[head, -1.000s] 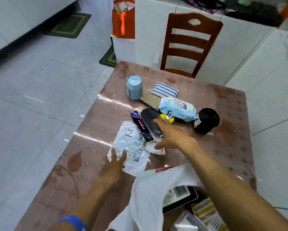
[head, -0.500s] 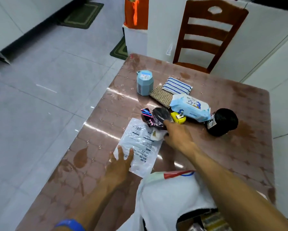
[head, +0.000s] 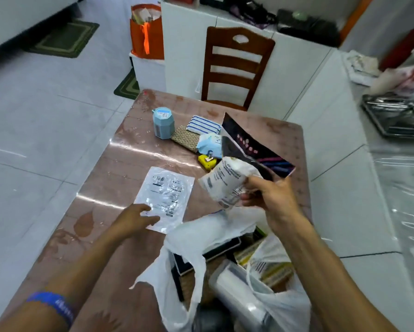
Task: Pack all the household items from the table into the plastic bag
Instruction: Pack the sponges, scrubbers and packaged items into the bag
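Right hand (head: 270, 197) grips a white packet (head: 222, 182) and dark carton (head: 256, 149) together above the plastic bag (head: 189, 264) (already partly filled); left hand (head: 134, 218), fingers spread, presses a flat pouch (head: 165, 195) on the bench (head: 119, 178) beside the bag.

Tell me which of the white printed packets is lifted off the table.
The crumpled white printed packet gripped in the right hand, above the bag. The flat white printed pouch lies on the table under the left hand.
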`<state>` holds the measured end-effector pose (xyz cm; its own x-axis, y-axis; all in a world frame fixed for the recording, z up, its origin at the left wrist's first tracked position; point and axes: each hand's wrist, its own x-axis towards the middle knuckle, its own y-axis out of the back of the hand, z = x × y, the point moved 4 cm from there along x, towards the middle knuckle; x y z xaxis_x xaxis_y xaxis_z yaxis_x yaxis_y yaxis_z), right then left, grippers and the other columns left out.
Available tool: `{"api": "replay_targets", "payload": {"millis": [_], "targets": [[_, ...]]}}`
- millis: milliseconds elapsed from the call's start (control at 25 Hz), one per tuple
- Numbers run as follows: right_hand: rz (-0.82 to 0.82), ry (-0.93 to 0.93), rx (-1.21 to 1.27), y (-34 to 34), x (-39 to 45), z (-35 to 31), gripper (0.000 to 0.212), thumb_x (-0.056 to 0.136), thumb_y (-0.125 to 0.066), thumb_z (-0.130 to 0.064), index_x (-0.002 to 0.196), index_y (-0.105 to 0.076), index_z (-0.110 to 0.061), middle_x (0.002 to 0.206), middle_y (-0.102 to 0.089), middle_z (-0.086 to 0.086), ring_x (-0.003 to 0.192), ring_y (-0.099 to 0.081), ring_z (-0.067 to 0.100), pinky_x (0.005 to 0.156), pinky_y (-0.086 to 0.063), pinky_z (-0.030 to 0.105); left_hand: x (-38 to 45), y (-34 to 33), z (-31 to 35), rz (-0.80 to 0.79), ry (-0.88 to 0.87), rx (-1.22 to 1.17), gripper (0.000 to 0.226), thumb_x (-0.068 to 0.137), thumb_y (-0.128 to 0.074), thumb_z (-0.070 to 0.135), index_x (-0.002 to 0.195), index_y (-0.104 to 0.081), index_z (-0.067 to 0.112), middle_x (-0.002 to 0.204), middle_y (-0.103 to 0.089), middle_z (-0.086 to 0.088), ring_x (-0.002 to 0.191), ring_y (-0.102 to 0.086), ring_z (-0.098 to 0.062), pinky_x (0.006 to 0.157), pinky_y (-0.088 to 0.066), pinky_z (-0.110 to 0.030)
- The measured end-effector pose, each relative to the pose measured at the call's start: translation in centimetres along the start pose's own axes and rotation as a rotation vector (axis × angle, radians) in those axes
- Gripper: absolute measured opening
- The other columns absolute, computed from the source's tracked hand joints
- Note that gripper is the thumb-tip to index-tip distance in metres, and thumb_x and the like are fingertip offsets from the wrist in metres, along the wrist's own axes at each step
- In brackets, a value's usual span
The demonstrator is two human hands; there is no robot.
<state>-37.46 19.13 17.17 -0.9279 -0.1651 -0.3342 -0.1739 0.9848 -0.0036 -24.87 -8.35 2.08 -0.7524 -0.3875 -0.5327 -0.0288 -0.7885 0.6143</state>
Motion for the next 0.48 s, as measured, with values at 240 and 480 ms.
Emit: {"api": "replay_targets", "payload": {"millis": [240, 480], "targets": [[-0.155, -0.14, 0.288, 4.7, -9.5, -3.3, 0.027, 0.078, -0.047, 0.011, 0.086, -0.066, -0.007, 0.061, -0.06, 0.008, 0.039, -0.051, 0.018, 0.035, -0.041, 0.021, -17.9, 5.7, 17.4, 0.1, -0.676, -0.252, 0.056, 0.073, -0.076, 0.052, 0.125, -0.06, 0.038, 0.12, -0.065, 0.02, 0.11, -0.06, 0.002, 0.089, -0.047, -0.02], [-0.15, -0.074, 0.36, 7.6, -13.1, -5.0, 0.018, 0.088, -0.058, -0.023, 0.091, -0.066, -0.008, 0.066, -0.065, 0.011, 0.042, -0.057, 0.022, 0.037, -0.046, 0.025, -23.1, -2.6, 19.4, -0.154, -0.538, -0.439, 0.048, 0.066, -0.087, 0.021, 0.108, -0.066, 0.025, 0.101, -0.075, 0.009, 0.093, -0.071, -0.007, 0.078, -0.059, -0.03]]}}
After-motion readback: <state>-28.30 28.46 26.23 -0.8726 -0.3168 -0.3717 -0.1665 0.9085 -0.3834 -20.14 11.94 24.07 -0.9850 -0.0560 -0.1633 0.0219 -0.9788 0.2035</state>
